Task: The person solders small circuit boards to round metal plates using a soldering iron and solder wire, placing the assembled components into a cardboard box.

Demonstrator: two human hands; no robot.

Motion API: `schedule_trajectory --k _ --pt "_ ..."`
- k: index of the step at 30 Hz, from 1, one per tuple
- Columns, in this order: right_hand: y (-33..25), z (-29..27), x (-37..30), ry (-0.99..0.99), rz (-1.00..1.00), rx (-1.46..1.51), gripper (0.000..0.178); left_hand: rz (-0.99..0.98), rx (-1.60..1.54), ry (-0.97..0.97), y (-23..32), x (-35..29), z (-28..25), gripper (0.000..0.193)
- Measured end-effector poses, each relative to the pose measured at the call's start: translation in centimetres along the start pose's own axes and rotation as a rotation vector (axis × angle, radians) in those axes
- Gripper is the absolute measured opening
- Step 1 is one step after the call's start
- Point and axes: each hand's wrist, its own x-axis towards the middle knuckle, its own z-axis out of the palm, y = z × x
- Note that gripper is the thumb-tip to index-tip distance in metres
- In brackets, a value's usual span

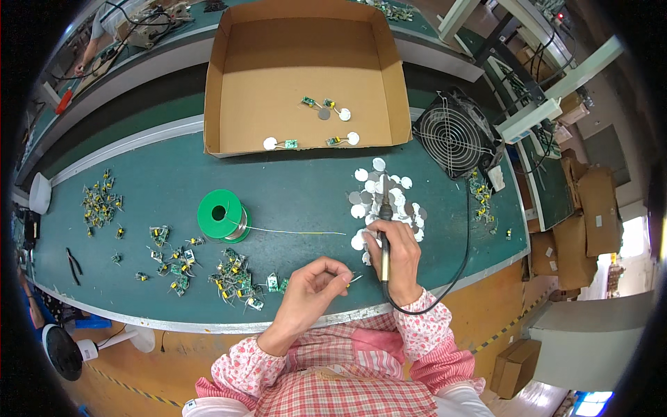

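My right hand (397,258) is closed around a soldering iron (385,258), whose tip points away from me over a spread of round white and grey discs (397,198). Its thumb and fingertips reach down beside the nearest discs. My left hand (314,290) pinches a small wired part (355,279); a pale wire end sticks out toward the right hand, and the fingers hide the rest. Just left of that hand lie small green circuit boards (272,282). A green spool of solder wire (221,215) stands further left, its strand (299,232) running rightward across the table.
A cardboard box (299,62) at the back holds several boards wired to discs. Piles of small boards (233,278) lie on the left, with tweezers (73,266) beyond. A black fan (455,135) stands back right; the iron's cable (451,281) loops on the right.
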Motion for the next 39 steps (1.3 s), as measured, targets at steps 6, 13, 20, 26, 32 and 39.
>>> schedule_trajectory --k 6,13,20,26,32,39 --pt "-0.7 -1.4 -2.8 0.049 0.555 0.691 0.019 0.068 0.032 0.028 -0.2 0.1 0.7 0.012" --pt "-3.7 -3.2 -4.6 0.109 0.533 0.653 0.018 0.069 0.039 -0.022 -0.7 0.2 2.2 0.009" --pt "-4.5 -3.9 -5.2 0.16 0.461 0.566 0.019 0.109 -0.003 -0.057 -0.4 -0.1 3.1 0.009" --pt "-4.4 -4.0 -5.1 0.163 0.369 0.515 0.019 0.094 0.066 -0.031 0.1 0.0 3.0 0.012" --pt "-4.2 -3.8 -5.0 0.165 0.311 0.445 0.019 0.116 0.127 0.01 -0.5 0.3 2.6 0.012" --pt "-4.3 -3.5 -4.6 0.169 0.184 0.367 0.021 0.026 -0.081 0.002 -0.2 0.5 2.7 0.011"
